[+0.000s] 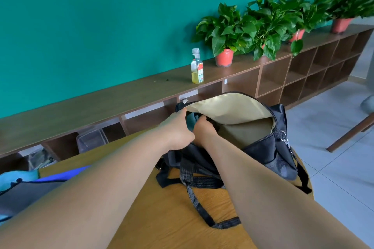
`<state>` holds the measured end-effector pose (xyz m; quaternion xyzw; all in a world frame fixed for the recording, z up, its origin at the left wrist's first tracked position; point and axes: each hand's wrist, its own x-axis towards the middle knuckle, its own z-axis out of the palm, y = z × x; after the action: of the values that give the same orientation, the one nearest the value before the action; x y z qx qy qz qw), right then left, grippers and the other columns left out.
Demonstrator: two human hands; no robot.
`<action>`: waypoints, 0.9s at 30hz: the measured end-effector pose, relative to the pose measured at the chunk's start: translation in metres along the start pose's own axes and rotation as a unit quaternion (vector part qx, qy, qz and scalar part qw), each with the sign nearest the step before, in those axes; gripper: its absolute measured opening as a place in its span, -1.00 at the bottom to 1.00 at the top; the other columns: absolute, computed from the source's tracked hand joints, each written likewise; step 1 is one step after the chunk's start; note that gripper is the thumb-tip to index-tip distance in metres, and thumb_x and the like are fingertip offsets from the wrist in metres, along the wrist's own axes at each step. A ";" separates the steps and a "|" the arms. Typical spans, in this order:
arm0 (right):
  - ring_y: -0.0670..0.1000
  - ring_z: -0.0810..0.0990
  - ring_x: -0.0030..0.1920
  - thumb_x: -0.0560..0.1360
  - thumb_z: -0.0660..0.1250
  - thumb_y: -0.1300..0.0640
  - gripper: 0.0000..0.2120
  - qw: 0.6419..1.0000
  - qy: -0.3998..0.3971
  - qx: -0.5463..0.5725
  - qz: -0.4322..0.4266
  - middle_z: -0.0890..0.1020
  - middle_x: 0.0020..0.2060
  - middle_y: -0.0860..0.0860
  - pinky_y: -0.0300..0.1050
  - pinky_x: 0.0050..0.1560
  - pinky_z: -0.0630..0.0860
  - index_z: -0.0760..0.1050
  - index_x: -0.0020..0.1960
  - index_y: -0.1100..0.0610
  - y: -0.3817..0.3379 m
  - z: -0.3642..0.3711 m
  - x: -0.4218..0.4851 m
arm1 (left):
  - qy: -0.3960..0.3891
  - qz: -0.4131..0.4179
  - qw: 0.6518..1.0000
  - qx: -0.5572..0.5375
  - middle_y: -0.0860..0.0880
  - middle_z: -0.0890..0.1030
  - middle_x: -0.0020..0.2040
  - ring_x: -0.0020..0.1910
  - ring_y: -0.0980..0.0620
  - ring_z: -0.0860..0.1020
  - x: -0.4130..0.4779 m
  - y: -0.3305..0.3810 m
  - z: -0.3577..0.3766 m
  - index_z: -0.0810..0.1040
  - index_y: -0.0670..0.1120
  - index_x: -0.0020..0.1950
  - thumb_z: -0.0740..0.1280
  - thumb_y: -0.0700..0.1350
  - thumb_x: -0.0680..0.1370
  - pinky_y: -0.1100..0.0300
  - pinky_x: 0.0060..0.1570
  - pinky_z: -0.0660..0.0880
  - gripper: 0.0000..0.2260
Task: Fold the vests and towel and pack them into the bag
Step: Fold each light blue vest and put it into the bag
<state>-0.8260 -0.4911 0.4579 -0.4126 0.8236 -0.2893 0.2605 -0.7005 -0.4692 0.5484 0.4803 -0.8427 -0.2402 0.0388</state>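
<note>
A black bag (279, 159) with a beige lining lies open on the wooden table (172, 218), its flap raised. My left hand (176, 129) grips the bag's left rim at the opening. My right hand (204, 127) reaches inside the opening, fingers curled on a dark teal folded cloth (191, 120) that is mostly hidden in the bag. More fabric lies at the table's left edge: a blue and grey garment (40, 186) and a light blue piece (18, 178), both partly cut off by my left arm.
The bag's black straps (202, 204) trail across the table toward me. Behind the table runs a long brown shelf unit (121, 97) with an oil bottle (197, 66) and several potted plants (224, 32). A chair leg (348, 135) stands on the tiled floor at right.
</note>
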 end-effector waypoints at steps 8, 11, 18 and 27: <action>0.32 0.43 0.41 0.68 0.18 0.11 -0.47 0.994 0.024 -0.109 -0.004 0.38 0.45 0.32 0.15 0.28 0.46 0.16 0.59 0.25 0.006 0.005 -0.001 | -0.010 0.015 1.000 0.000 -0.01 0.24 0.65 0.35 -0.09 0.51 -0.004 -0.001 0.004 -0.07 0.09 0.73 0.35 -0.18 0.52 -0.05 0.24 0.58 -0.11; 0.34 0.48 0.30 0.66 0.21 0.10 -0.51 0.978 0.122 -0.165 -0.040 0.38 0.37 0.33 0.11 0.03 0.51 0.20 0.55 0.15 0.005 -0.003 -0.019 | -0.007 0.023 1.000 0.001 -0.01 0.25 0.64 0.33 -0.09 0.51 -0.005 -0.004 0.003 -0.06 0.09 0.72 0.35 -0.16 0.53 -0.03 0.21 0.59 -0.13; 0.38 0.35 0.46 0.72 0.14 0.04 -0.44 0.982 -0.054 -0.176 -0.040 0.26 0.51 0.27 0.20 0.32 0.40 0.06 0.67 -0.04 0.032 0.005 -0.015 | -0.004 0.030 1.000 -0.005 0.00 0.19 0.67 0.40 -0.06 0.46 -0.002 -0.007 0.006 -0.06 0.06 0.73 0.37 -0.15 0.56 0.13 0.15 0.48 -0.15; 0.21 0.11 0.66 0.76 0.10 -0.07 -0.39 0.989 -0.126 -0.079 -0.023 0.08 0.69 0.12 0.09 0.61 0.15 -0.05 0.71 0.03 0.034 0.034 -0.008 | -0.035 0.025 0.999 -0.009 0.01 0.26 0.62 0.24 -0.05 0.52 -0.004 -0.003 0.013 -0.06 0.08 0.72 0.32 -0.23 0.55 0.00 0.23 0.57 -0.16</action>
<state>-0.8171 -0.4771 0.4125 -0.4840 0.7946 -0.1749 0.3222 -0.6997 -0.4623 0.5360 0.4503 -0.8530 -0.2631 0.0192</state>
